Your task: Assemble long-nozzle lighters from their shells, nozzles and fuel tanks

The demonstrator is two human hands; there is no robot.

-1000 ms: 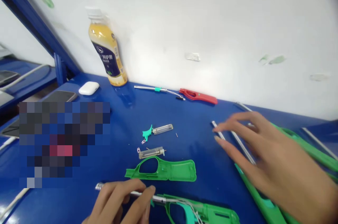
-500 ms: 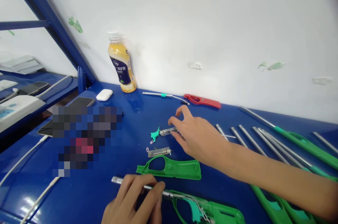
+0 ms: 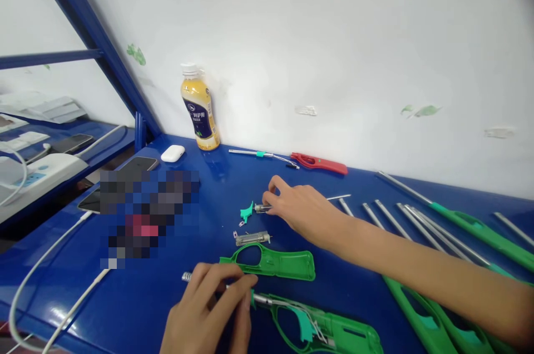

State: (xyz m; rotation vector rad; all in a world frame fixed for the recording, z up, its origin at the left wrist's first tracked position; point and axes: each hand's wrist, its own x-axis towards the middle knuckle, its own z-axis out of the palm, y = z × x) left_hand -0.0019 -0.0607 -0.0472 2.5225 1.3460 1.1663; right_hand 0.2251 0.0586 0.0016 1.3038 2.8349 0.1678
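Just under the fingertips of our right hand (image 3: 298, 210), a clear fuel reservoir (image 3: 261, 208) is lying on the blue tabletop (image 3: 125, 309), one end showing beside a teal trigger piece (image 3: 247, 212). We are holding those fingers bent and narrow over it, but we cannot tell whether they are gripping it.

With our left hand (image 3: 211, 307) we are pinching a metal tube (image 3: 262, 300), its tip sticking out left of the knuckles. Right of that hand, the tube is running into an open green lighter half (image 3: 350, 334) with wires inside. Between our hands, a second reservoir (image 3: 252, 238) and a bare green shell half (image 3: 292, 266) are lying. Green lighters (image 3: 471, 226) are resting right of our right hand; a red shell half (image 3: 329, 166) is lying beyond it.

Farther off, beyond and left of our right hand, a yellow bottle (image 3: 211, 131) is standing near the wall (image 3: 354, 37). Its dark blue label (image 3: 196, 118) is showing a round white emblem and white Chinese characters, which we are reading as 阿萨姆; the smaller line below is too fine to make out.
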